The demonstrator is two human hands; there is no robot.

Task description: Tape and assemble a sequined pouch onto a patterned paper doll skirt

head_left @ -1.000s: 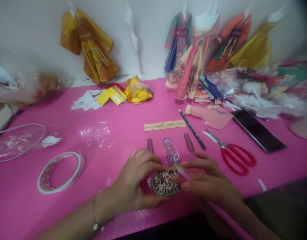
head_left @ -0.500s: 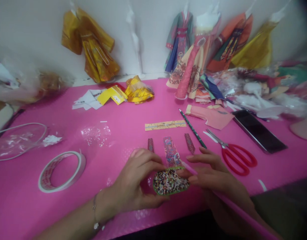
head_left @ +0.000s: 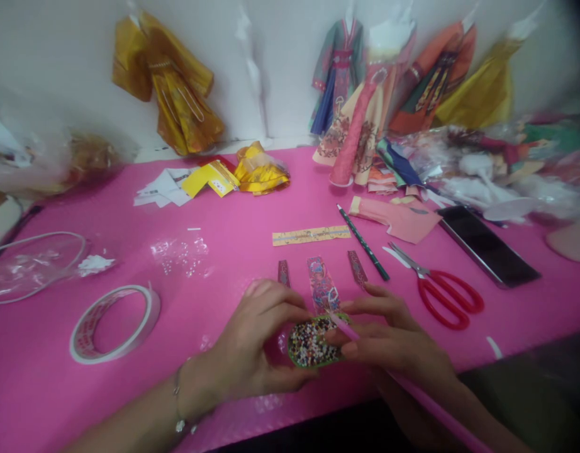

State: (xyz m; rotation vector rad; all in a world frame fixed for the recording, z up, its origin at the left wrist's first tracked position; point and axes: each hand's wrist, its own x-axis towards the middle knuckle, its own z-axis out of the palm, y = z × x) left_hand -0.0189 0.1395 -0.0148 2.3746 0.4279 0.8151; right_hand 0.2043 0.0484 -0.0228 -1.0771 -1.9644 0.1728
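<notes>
My left hand [head_left: 252,340] is closed around the side of a small green-rimmed container of beads [head_left: 306,345], tiny and multicoloured. Between the fingers of my right hand [head_left: 398,336] lies a long pink stick [head_left: 426,396], slim and pen-like, its pale tip over the container's far rim. The right fingertips reach over the beads; whether they touch them I cannot tell. Just beyond lies a patterned pink-and-blue strip [head_left: 322,280], its near end partly hidden. Two dark red patterned strips [head_left: 283,273] [head_left: 357,269] flank it. A beige strip [head_left: 311,236] lies farther back.
Red-handled scissors [head_left: 448,296], a dark green pencil [head_left: 363,242] and a phone [head_left: 490,245] lie to the right. A tape roll [head_left: 151,314] and scattered clear gems [head_left: 181,255] are on the left. Doll dresses [head_left: 184,94] stand along the wall; plastic bags [head_left: 545,195] crowd the back right.
My right hand has moved slightly left with the pink stick, bringing the fingers farther over the beads. The left hand still holds the container in nearly the same place.
</notes>
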